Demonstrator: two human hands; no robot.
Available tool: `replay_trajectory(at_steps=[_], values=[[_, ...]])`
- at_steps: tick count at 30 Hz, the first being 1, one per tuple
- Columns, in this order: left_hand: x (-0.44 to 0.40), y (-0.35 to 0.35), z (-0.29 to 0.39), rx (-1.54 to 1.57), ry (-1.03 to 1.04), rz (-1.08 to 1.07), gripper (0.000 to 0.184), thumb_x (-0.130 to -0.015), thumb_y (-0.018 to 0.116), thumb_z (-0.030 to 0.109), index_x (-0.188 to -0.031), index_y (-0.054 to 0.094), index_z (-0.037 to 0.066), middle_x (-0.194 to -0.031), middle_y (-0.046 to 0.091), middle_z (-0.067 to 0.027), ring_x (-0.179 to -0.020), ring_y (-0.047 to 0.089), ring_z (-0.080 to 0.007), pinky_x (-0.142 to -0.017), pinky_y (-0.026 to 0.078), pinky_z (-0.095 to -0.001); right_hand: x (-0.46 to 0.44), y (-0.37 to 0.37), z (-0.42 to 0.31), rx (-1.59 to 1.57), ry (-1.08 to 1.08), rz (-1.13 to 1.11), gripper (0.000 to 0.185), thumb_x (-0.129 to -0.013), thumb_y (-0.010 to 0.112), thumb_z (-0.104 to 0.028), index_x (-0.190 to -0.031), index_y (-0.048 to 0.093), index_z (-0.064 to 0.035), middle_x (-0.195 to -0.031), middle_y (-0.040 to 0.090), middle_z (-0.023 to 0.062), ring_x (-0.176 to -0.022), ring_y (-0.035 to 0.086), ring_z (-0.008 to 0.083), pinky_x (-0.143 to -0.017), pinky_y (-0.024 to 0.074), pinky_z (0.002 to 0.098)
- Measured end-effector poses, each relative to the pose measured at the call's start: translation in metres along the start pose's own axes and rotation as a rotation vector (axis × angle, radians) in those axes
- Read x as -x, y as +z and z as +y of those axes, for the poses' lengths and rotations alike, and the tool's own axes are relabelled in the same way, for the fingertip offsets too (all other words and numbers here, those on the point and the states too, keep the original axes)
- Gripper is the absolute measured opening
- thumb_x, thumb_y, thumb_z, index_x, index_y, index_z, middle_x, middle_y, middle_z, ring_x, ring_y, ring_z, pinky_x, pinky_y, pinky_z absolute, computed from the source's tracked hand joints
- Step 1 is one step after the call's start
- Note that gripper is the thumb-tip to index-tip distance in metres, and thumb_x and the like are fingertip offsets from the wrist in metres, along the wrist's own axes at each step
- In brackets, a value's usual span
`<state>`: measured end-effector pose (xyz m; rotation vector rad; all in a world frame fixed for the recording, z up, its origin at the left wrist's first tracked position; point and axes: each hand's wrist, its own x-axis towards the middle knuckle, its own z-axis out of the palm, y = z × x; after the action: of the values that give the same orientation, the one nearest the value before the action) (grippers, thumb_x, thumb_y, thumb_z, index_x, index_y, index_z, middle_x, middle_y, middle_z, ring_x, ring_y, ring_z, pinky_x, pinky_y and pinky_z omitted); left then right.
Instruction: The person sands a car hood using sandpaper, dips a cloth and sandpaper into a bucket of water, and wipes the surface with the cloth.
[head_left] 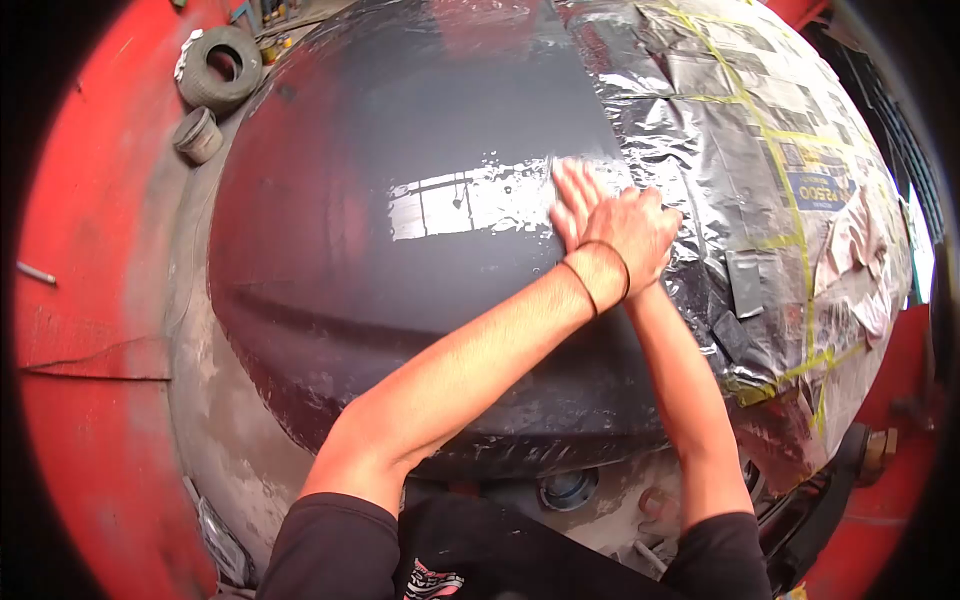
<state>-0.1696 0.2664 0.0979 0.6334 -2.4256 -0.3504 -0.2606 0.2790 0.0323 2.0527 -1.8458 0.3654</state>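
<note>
My right hand [574,200] lies palm down on a wet, dark grey car body panel [400,290], with its fingers stretched out and a little blurred. Anything beneath its palm is hidden. My forearms cross, and my left hand [637,232] is on top, its fingers bent around my right wrist. A dark band [625,270] circles my left wrist. Just right of both hands, shiny plastic sheeting [670,150] covers the panel's neighbouring part. A bright window-like reflection [440,205] shows on the wet surface to the left of my fingers.
Newspaper [800,110] held by yellow tape covers the right side. Small dark rectangular pieces [744,284] and a crumpled cloth [852,255] lie on it. A tyre [221,69] and a bucket [198,135] stand on the floor at upper left, beside a red surface [80,240].
</note>
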Motion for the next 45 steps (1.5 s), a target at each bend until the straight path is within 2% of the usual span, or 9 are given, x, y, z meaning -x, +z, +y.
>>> replay_trajectory(at_steps=[2,5,7,10,16,23,33,39,45], values=[[-0.024,0.012,-0.024,-0.085,-0.055,0.043,0.037,-0.087,0.082,0.035,-0.117,0.077,0.013,-0.119,0.072,-0.0184,-0.119,0.069,-0.0398,-0.111,0.048,-0.0681,-0.029,0.014,0.011,0.104,-0.03,0.072,0.066,-0.109,0.06,-0.033,-0.168,0.044,-0.0099,-0.177,0.039,0.017,-0.165,0.034,0.0321,-0.134,0.0262,0.0513],[-0.025,-0.012,-0.069,0.177,-0.024,0.117,0.036,-0.09,0.081,0.032,-0.12,0.078,0.012,-0.115,0.074,-0.0141,-0.111,0.072,-0.0365,-0.101,0.056,-0.0518,-0.04,-0.062,-0.003,0.026,0.038,-1.068,0.07,-0.109,0.061,-0.036,-0.171,0.04,-0.0105,-0.18,0.035,0.0135,-0.169,0.026,0.0272,-0.136,0.017,0.061],[-0.002,-0.035,-0.118,0.224,-0.026,0.309,0.028,-0.094,0.078,0.028,-0.116,0.08,0.011,-0.114,0.077,-0.0139,-0.108,0.073,-0.0361,-0.096,0.059,-0.0452,0.058,-0.064,-0.003,-0.092,-0.062,-0.411,0.073,-0.111,0.056,-0.044,-0.173,0.037,-0.0121,-0.181,0.034,0.0092,-0.17,0.025,0.027,-0.134,0.0083,0.0708],[0.053,-0.061,-0.191,0.168,-0.332,0.418,0.022,-0.1,0.08,0.026,-0.115,0.081,0.009,-0.112,0.078,-0.0126,-0.107,0.076,-0.0294,-0.096,0.059,-0.0405,0.07,-0.077,0.012,-0.129,-0.014,-0.464,0.076,-0.115,0.041,-0.059,-0.175,0.034,-0.0137,-0.182,0.032,0.0084,-0.172,0.02,0.0289,-0.133,0.0022,0.0727],[0.157,-0.103,-0.296,-0.065,-0.402,0.377,0.047,-0.1,0.081,0.03,-0.14,0.071,0.008,-0.137,0.071,-0.0135,-0.128,0.069,-0.0317,-0.113,0.053,-0.0427,-0.118,0.039,0.121,0.05,0.165,-0.431,0.066,-0.118,0.028,-0.044,-0.176,0.028,-0.0122,-0.185,0.024,0.0067,-0.171,0.019,0.0319,-0.128,0.0123,0.0823],[0.212,-0.121,-0.336,-0.104,-0.538,0.368,0.052,-0.105,0.077,0.032,-0.15,0.064,0.011,-0.146,0.068,-0.0122,-0.135,0.066,-0.0317,-0.117,0.05,-0.043,0.091,-0.101,0.057,-0.023,-0.024,-0.588,0.064,-0.119,0.031,-0.041,-0.177,0.028,-0.014,-0.185,0.024,0.0101,-0.172,0.018,0.0314,-0.131,0.0084,0.0778],[0.221,-0.117,-0.35,-0.009,-0.569,0.389,0.049,-0.106,0.075,0.034,-0.147,0.066,0.008,-0.142,0.072,-0.0144,-0.132,0.069,-0.0301,-0.115,0.052,-0.0405,-0.096,0.049,0.119,0.044,0.118,-0.341,0.062,-0.12,0.032,-0.041,-0.176,0.029,-0.0152,-0.186,0.022,0.0055,-0.172,0.019,0.0303,-0.129,0.009,0.0807],[0.219,-0.114,-0.353,-0.173,-0.56,0.37,0.053,-0.105,0.076,0.041,-0.149,0.067,0.011,-0.142,0.073,-0.012,-0.133,0.069,-0.0263,-0.115,0.051,-0.0389,0.126,-0.09,0.02,0.017,0.163,-0.45,0.067,-0.118,0.04,-0.038,-0.177,0.026,-0.0089,-0.184,0.025,0.0121,-0.173,0.013,0.0307,-0.13,-0.0057,0.074],[0.222,-0.109,-0.361,-0.129,-0.596,0.415,0.055,-0.099,0.079,0.047,-0.146,0.068,0.02,-0.137,0.074,-0.0128,-0.127,0.072,-0.0318,-0.11,0.055,-0.0443,0.067,-0.037,-0.141,-0.12,0.138,-0.29,0.068,-0.113,0.048,-0.044,-0.172,0.04,-0.0105,-0.182,0.033,0.0098,-0.171,0.02,0.0327,-0.133,-0.0037,0.0719]])
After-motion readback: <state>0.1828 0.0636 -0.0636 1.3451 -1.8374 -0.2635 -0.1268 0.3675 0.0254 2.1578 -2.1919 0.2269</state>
